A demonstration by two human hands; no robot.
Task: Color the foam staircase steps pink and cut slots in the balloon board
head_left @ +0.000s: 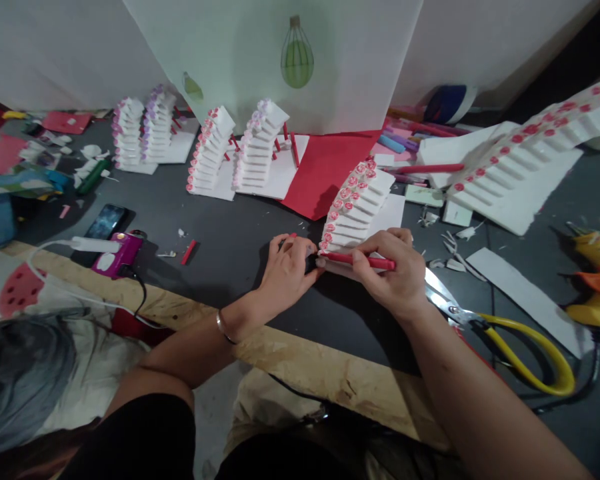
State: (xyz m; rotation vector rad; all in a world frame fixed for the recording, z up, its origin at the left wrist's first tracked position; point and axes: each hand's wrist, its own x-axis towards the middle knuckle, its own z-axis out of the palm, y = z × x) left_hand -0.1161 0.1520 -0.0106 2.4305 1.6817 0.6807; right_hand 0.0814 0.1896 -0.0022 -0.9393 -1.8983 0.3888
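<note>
My right hand (393,270) is closed around a red pen (347,258), which points left. Its tip is at the lower left corner of a small white model staircase (355,208), whose edge carries red rose-like decorations. Beside that corner, the curled fingers of my left hand (290,270) rest close to the pen tip. A small red bit shows between those fingers, but what they hold is mostly hidden. The staircase stands on a white base, partly covered by my right hand.
More model staircases (210,153) line the back. Another, larger staircase (515,160) is at right. Yellow-handled shears (460,313) lie by my right forearm, with a yellow glue gun (597,277) beyond. A phone (106,221) and a purple power adapter (119,255) are left.
</note>
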